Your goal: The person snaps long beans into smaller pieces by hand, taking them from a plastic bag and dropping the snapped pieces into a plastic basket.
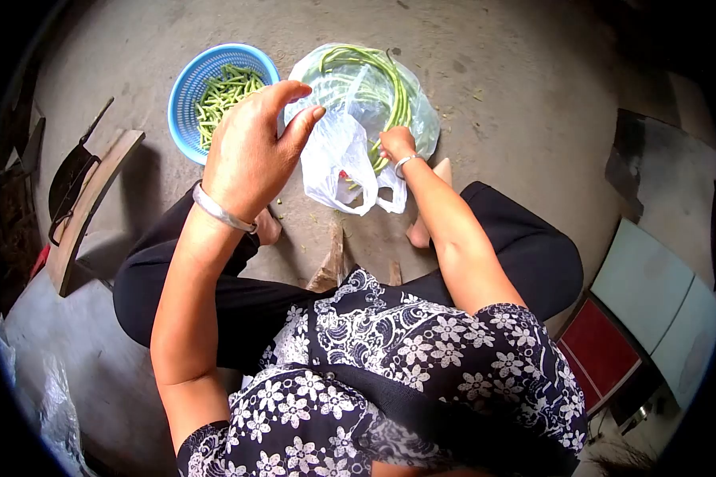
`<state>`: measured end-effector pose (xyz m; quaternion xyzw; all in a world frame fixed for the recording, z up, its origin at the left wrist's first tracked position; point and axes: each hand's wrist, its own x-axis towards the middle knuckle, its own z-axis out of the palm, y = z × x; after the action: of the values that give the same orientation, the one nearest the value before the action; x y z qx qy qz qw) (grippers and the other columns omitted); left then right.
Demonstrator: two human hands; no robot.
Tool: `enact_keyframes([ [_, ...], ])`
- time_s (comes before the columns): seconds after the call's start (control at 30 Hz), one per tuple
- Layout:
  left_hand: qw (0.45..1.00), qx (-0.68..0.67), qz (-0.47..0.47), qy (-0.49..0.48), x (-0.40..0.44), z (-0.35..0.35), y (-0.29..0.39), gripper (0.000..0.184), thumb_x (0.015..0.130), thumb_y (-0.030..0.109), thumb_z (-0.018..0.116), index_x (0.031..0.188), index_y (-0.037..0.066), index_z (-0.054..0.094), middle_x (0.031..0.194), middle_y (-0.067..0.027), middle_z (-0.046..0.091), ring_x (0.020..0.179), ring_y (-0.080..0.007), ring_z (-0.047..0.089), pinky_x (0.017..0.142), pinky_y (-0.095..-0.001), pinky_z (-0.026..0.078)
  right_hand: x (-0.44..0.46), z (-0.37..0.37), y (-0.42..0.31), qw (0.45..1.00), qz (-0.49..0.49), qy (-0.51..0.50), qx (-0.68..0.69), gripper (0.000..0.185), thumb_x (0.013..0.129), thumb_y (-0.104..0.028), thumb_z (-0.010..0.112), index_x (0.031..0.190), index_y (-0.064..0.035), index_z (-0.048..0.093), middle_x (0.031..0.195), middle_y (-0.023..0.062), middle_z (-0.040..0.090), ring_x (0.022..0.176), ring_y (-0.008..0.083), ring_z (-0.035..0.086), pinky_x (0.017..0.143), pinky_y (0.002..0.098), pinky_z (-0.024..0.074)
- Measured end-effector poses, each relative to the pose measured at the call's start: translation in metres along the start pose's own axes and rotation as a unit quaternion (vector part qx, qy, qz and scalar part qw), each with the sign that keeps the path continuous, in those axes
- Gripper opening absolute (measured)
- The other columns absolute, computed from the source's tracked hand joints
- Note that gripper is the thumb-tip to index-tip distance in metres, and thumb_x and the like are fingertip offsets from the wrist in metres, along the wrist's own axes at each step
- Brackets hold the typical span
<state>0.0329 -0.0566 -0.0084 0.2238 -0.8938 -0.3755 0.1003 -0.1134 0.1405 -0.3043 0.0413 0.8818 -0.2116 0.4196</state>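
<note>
My left hand (250, 151), with a silver bangle at the wrist, is raised in front of a blue plastic basket (184, 111). Thumb and forefinger are apart, with nothing seen between them. Short cut green bean pieces (223, 91) lie in the basket. On the right, my right hand (397, 144) is closed on the lower end of long green beans (399, 95). These curve over a thin plastic bag (423, 111) on the ground. A white bag with handles (334, 163) lies in front, a small red mark on it.
A wooden board (95, 211) and a dark blade-like tool (73, 179) stand at the left. My bent legs and bare feet flank a small wooden piece (328, 266). Pale panels (644, 274) and a red panel (601, 350) lie at the right.
</note>
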Motion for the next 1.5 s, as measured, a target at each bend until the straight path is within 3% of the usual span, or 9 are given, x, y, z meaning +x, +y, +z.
enact_keyframes([
  [0.17, 1.0, -0.017, 0.008, 0.019, 0.001, -0.001, 0.001, 0.026, 0.081, 0.023, 0.063, 0.095, 0.001, 0.062, 0.087, -0.0158, 0.064, 0.075, -0.027, 0.064, 0.067, -0.0341, 0.049, -0.023, -0.013, -0.017, 0.992, -0.065, 0.067, 0.09, 0.019, 0.075, -0.021, 0.055, 0.081, -0.0036, 0.057, 0.058, 0.0115, 0.061, 0.052, 0.0201, 0.063, 0.052, 0.0301, 0.0488],
  [0.27, 0.997, -0.071, -0.025, 0.011, 0.006, -0.002, 0.003, 0.024, 0.082, 0.021, 0.061, 0.093, 0.0, 0.063, 0.086, -0.0164, 0.065, 0.079, -0.0265, 0.065, 0.069, -0.0328, 0.05, -0.007, -0.027, -0.025, 0.975, -0.138, 0.027, 0.173, 0.018, 0.075, -0.017, 0.055, 0.084, -0.0019, 0.055, 0.062, 0.0093, 0.061, 0.046, 0.0153, 0.058, 0.045, 0.0281, 0.0458],
  [0.4, 0.994, -0.093, -0.049, -0.04, 0.008, -0.001, 0.002, 0.022, 0.087, 0.015, 0.057, 0.098, -0.003, 0.061, 0.089, -0.0108, 0.065, 0.084, -0.0146, 0.062, 0.074, -0.0248, 0.048, -0.031, -0.085, -0.07, 0.949, -0.212, -0.071, 0.223, 0.013, 0.077, -0.011, 0.054, 0.085, -0.0004, 0.055, 0.066, 0.0059, 0.061, 0.044, 0.0091, 0.053, 0.037, 0.0226, 0.039],
  [0.57, 0.984, -0.154, -0.055, -0.074, 0.009, 0.015, 0.0, 0.02, 0.087, 0.012, 0.056, 0.099, -0.002, 0.061, 0.09, -0.0081, 0.066, 0.082, -0.013, 0.061, 0.074, -0.0243, 0.048, -0.096, -0.156, -0.117, 0.924, -0.32, -0.065, 0.201, 0.02, 0.086, -0.017, 0.055, 0.098, -0.0015, 0.054, 0.075, 0.0029, 0.062, 0.049, 0.0043, 0.049, 0.041, 0.0174, 0.0384],
  [0.73, 0.911, -0.361, -0.084, -0.179, 0.004, 0.034, 0.017, 0.021, 0.088, 0.013, 0.052, 0.098, -0.003, 0.061, 0.085, -0.0093, 0.065, 0.075, -0.0132, 0.062, 0.067, -0.0251, 0.05, -0.174, -0.196, -0.132, 0.881, -0.33, -0.169, 0.293, 0.019, 0.09, -0.018, 0.052, 0.101, -0.0034, 0.053, 0.08, 0.0048, 0.062, 0.055, 0.0055, 0.051, 0.048, 0.0162, 0.0411],
  [0.9, 0.87, -0.41, -0.085, -0.26, -0.004, 0.031, 0.045, 0.027, 0.093, 0.022, 0.046, 0.107, 0.002, 0.057, 0.087, -0.0043, 0.064, 0.072, -0.0083, 0.056, 0.066, -0.0219, 0.047, -0.227, -0.194, -0.13, 0.842, -0.372, -0.168, 0.351, 0.018, 0.091, -0.018, 0.05, 0.101, -0.0033, 0.053, 0.081, 0.0053, 0.061, 0.056, 0.0066, 0.053, 0.052, 0.0179, 0.0433],
  [1.17, 0.847, -0.458, -0.08, -0.256, -0.004, 0.026, 0.049, 0.026, 0.093, 0.023, 0.039, 0.098, 0.005, 0.057, 0.075, 0.0005, 0.058, 0.062, -0.0049, 0.048, 0.057, -0.0183, 0.039, -0.249, -0.181, -0.129, 0.809, -0.372, -0.172, 0.422, 0.017, 0.091, -0.017, 0.049, 0.101, -0.0031, 0.051, 0.083, 0.007, 0.061, 0.061, 0.0076, 0.055, 0.053, 0.0185, 0.0436],
  [1.3, 0.767, -0.576, -0.132, -0.248, 0.0, 0.029, 0.051, 0.027, 0.093, 0.026, 0.041, 0.098, 0.006, 0.058, 0.072, -0.0009, 0.059, 0.058, -0.0049, 0.049, 0.053, -0.0181, 0.039, -0.254, -0.177, -0.123, 0.81, -0.342, -0.25, 0.406, 0.017, 0.09, -0.015, 0.051, 0.103, -0.0037, 0.052, 0.087, 0.0045, 0.06, 0.066, 0.0062, 0.055, 0.055, 0.0189, 0.0428],
  [1.5, 0.804, -0.521, -0.128, -0.257, 0.002, 0.028, 0.051, 0.023, 0.092, 0.021, 0.05, 0.104, 0.004, 0.06, 0.067, 0.0028, 0.055, 0.055, -0.0034, 0.044, 0.049, -0.0171, 0.034, -0.247, -0.179, -0.121, 0.775, -0.278, -0.288, 0.49, 0.022, 0.089, -0.018, 0.053, 0.106, -0.0031, 0.054, 0.088, 0.0038, 0.06, 0.062, 0.0052, 0.051, 0.051, 0.0179, 0.0409],
])
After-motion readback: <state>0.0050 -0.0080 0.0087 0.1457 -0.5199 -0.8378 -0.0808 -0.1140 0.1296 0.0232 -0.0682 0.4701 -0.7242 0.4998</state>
